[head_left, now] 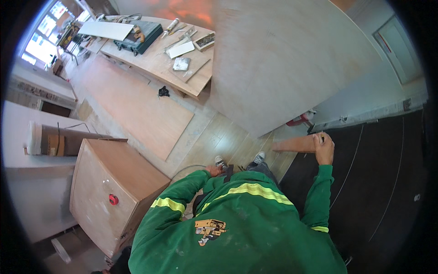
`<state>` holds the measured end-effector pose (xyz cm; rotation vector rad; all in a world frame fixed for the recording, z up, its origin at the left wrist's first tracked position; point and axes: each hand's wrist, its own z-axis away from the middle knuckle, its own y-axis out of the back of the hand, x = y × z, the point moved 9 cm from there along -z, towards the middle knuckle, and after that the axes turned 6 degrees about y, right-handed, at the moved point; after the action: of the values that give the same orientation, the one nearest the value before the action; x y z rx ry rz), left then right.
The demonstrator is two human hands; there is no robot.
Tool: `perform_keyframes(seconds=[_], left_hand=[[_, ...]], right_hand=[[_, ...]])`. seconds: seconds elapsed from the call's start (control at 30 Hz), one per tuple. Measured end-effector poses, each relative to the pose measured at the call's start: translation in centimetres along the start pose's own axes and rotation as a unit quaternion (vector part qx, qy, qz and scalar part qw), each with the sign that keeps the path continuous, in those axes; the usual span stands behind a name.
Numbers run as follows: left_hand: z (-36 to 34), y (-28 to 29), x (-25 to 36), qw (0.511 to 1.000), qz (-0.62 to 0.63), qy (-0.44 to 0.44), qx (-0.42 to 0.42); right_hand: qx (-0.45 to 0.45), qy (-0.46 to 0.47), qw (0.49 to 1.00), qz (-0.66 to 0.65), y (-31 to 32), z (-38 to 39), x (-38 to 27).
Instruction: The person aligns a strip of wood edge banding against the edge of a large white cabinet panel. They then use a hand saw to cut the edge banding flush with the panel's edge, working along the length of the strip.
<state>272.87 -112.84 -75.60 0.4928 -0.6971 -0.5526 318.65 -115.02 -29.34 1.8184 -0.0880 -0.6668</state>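
My right hand (324, 149) is closed at one end of a reddish-brown piece of wood board (295, 144). Between its fingers shows the tip of a small dark and yellowish thing, too small to name. This hand is over the edge of a black panel (365, 169) marked with thin pale lines. At my waist, my left hand (214, 171) is beside a dark strap-like thing (229, 173); its fingers are too small and partly hidden to read.
A wooden cabinet (102, 192) stands at left with a red tape measure (113, 199) on it. Ahead, a workbench (150, 59) bears a tool case (141, 39) and scrapers. A large board (292, 59) leans beside it. A thin sheet (137, 107) lies on the floor.
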Motion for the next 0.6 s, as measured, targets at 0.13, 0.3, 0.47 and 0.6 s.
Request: perform_keyframes(seconds=[0.13,0.3,0.47,0.6], left_hand=[[3.1,9.2,2.3,0.993,0.003,0.032,0.114],[6.2,20.9,5.4,0.922,0.31,0.005,0.231],[8.5,27.6,11.5,0.862,0.4,-0.031,0.31],[10.6,32.4,16.9,0.854,0.314,-0.063,0.409]], right_hand=[[-0.068,0.103,0.992,0.018,-0.4,-0.6,-3.8],[-0.099,0.192,0.976,-0.016,3.0,-2.5,-9.6],[-0.16,0.289,0.941,-0.076,6.8,-6.1,-15.7],[-0.202,0.406,0.881,-0.136,6.2,-6.9,-20.9]])
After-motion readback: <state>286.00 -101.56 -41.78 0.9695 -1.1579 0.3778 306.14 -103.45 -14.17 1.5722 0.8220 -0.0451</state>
